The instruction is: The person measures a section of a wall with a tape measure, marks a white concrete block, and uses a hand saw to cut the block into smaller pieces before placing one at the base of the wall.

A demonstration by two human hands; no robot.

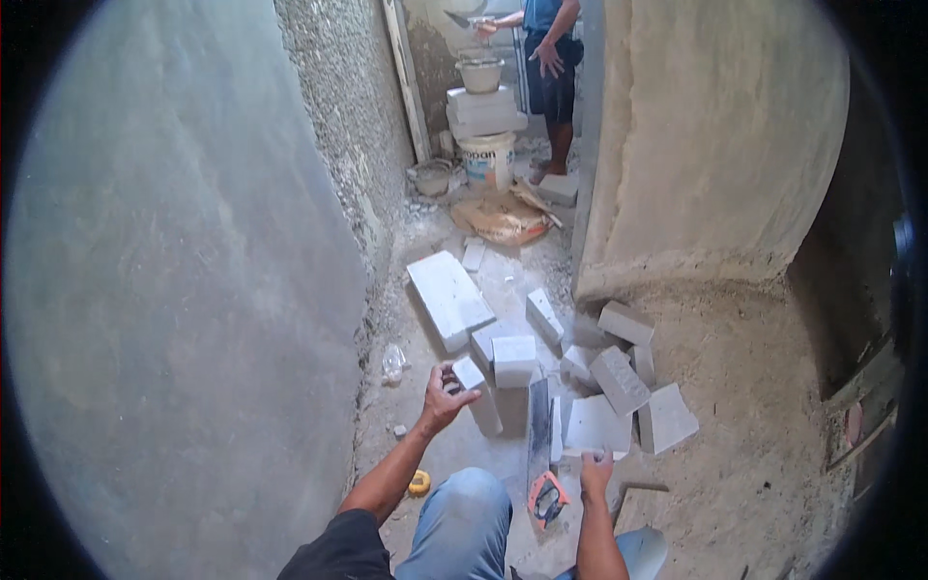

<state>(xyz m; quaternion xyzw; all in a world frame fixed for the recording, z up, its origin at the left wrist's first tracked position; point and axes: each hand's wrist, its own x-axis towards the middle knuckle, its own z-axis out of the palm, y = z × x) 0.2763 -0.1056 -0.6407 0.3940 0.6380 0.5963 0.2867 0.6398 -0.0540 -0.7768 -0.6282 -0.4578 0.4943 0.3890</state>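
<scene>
My left hand (pixel 449 396) is closed around the upper end of a narrow white block piece (pixel 486 411), which stands tilted over the floor. My right hand (pixel 596 472) is curled at the near edge of a flat white block (pixel 597 423), with its fingers closed on that edge. Between my hands lies a handsaw (pixel 548 498) with an orange and black handle, its blade pointing away from me. A thin white strip (pixel 556 430) lies along the blade. Behind the saw stands a cut white block (pixel 514 360). My knees in blue jeans show at the bottom.
A large white block (pixel 450 298) lies ahead, and several cut blocks (pixel 620 380) are heaped at right. A yellow tape measure (pixel 419 483) rests by my left knee. Walls flank me. Beyond a torn paper sack (pixel 505 217), a person (pixel 554 68) holds a trowel near a bucket (pixel 488 159).
</scene>
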